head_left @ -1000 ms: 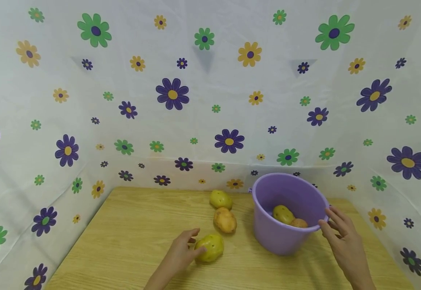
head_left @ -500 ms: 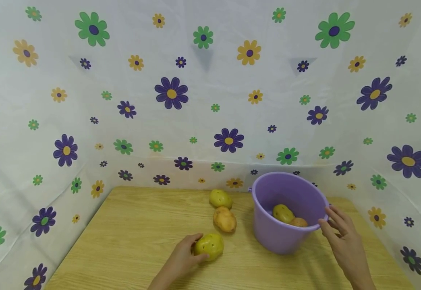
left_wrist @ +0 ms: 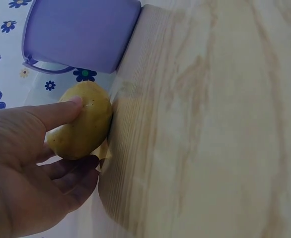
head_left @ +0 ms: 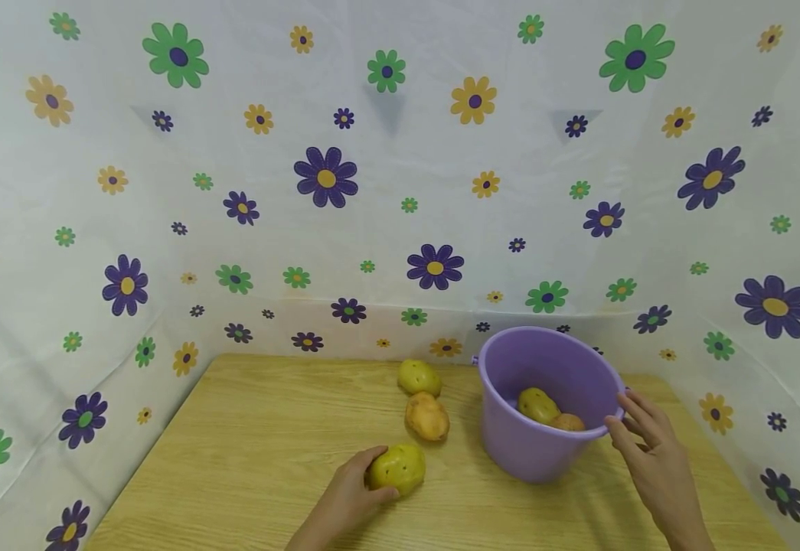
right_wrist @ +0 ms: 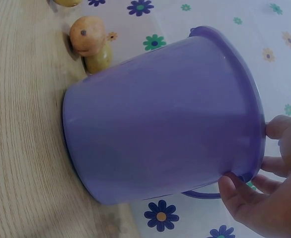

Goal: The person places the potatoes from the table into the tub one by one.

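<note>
Here the left hand [head_left: 344, 497] cups a yellow-green potato [head_left: 397, 468] on the wooden table [head_left: 248, 459], while the right hand [head_left: 654, 459] steadies a purple bucket [head_left: 544, 451].

The left hand's thumb and fingers curl round the near-left end of the potato, which lies on the table with its long axis running roughly left to right, its free end toward the bucket. The bucket stands upright to the right of that potato, well apart from the left hand. The right hand's fingers grip the bucket's rim [right_wrist: 257, 148] on its right side; whether the thumb hooks the rim or the handle is probably not clear from the wrist view. Two potatoes [head_left: 551, 413] lie inside the bucket. Two more potatoes [head_left: 426, 398] lie on the table beyond the held one, just left of the bucket.
</note>
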Demonstrator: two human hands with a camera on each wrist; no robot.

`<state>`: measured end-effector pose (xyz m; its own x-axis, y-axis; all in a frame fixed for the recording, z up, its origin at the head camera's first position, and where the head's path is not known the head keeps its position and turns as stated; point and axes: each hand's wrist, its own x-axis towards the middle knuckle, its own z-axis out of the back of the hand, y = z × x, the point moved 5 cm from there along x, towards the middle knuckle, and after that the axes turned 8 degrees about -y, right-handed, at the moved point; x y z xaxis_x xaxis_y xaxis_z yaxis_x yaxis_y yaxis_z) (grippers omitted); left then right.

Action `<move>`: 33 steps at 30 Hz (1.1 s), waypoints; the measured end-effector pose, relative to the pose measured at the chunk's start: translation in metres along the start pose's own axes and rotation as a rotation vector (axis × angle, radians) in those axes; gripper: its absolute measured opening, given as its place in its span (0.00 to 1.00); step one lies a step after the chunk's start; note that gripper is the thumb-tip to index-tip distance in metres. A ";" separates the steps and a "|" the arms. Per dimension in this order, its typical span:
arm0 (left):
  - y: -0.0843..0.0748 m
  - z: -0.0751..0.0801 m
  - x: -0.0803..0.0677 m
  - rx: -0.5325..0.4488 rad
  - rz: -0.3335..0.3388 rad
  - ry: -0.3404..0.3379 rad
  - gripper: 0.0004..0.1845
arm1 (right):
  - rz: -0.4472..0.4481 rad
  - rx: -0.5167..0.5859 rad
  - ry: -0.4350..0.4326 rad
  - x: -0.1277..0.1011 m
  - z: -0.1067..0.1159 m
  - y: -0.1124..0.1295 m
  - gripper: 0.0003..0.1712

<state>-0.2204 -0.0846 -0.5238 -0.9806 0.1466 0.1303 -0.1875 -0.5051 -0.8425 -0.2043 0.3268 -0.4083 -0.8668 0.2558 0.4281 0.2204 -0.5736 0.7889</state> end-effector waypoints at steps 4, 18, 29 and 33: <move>-0.001 0.000 -0.002 0.000 -0.006 -0.003 0.37 | -0.003 -0.002 0.006 -0.001 0.000 -0.002 0.31; -0.006 -0.003 -0.005 -0.005 -0.008 -0.011 0.37 | -0.009 -0.013 0.017 -0.001 0.000 -0.001 0.31; -0.007 -0.004 -0.006 0.004 -0.038 -0.030 0.35 | 0.005 -0.009 0.006 -0.001 0.000 0.000 0.32; -0.006 -0.005 -0.006 -0.006 -0.024 -0.026 0.36 | 0.004 -0.013 0.004 -0.001 0.000 -0.001 0.32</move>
<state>-0.2134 -0.0781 -0.5217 -0.9769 0.1367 0.1644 -0.2112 -0.4969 -0.8417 -0.2036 0.3272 -0.4088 -0.8676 0.2509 0.4293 0.2179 -0.5843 0.7818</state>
